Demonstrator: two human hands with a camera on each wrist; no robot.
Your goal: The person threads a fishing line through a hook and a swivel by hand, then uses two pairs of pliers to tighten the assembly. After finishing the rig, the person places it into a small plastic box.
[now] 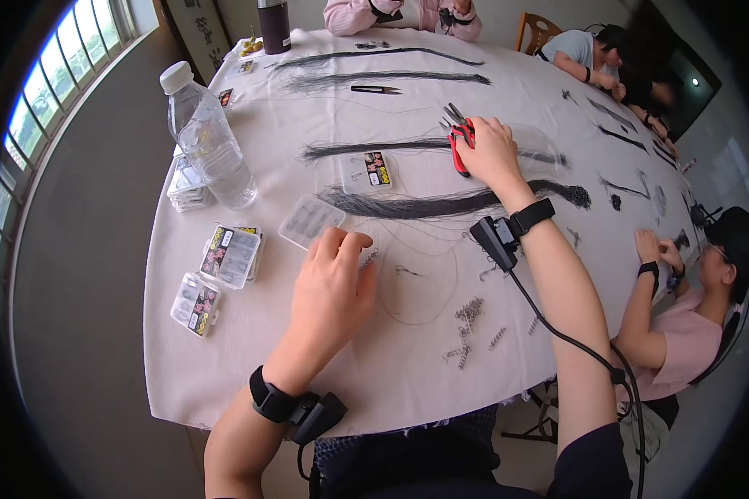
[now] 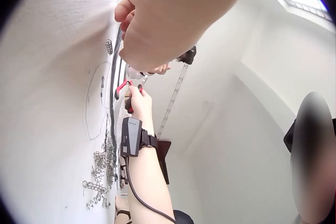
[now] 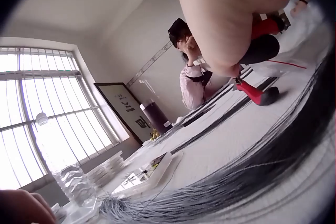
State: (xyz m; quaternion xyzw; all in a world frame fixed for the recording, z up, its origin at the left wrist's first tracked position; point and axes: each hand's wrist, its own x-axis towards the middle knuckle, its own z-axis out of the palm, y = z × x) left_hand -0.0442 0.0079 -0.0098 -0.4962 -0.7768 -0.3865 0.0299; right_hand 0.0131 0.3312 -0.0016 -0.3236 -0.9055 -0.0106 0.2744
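Note:
Red-handled pliers (image 1: 460,150) are gripped by my right hand (image 1: 489,154) over the far middle of the table, their metal tips pointing away. In the right wrist view a red and black handle (image 3: 257,94) shows below the hand. My left hand (image 1: 331,287) hovers low over the near table with loosely bent fingers, close to a clear plastic box (image 1: 310,221). Beside its fingertips a small coiled spring (image 1: 369,258) lies on the cloth. Between the hands runs a thick bundle of dark strands (image 1: 441,202), with a small hook (image 1: 408,271) nearer to me.
Coiled springs (image 1: 466,320) lie piled at the near right. Labelled boxes (image 1: 229,256) and a water bottle (image 1: 212,141) stand at the left. Another box (image 1: 369,171), more bundles (image 1: 391,79) and thread snips (image 1: 376,89) lie farther back. Other people sit around the table.

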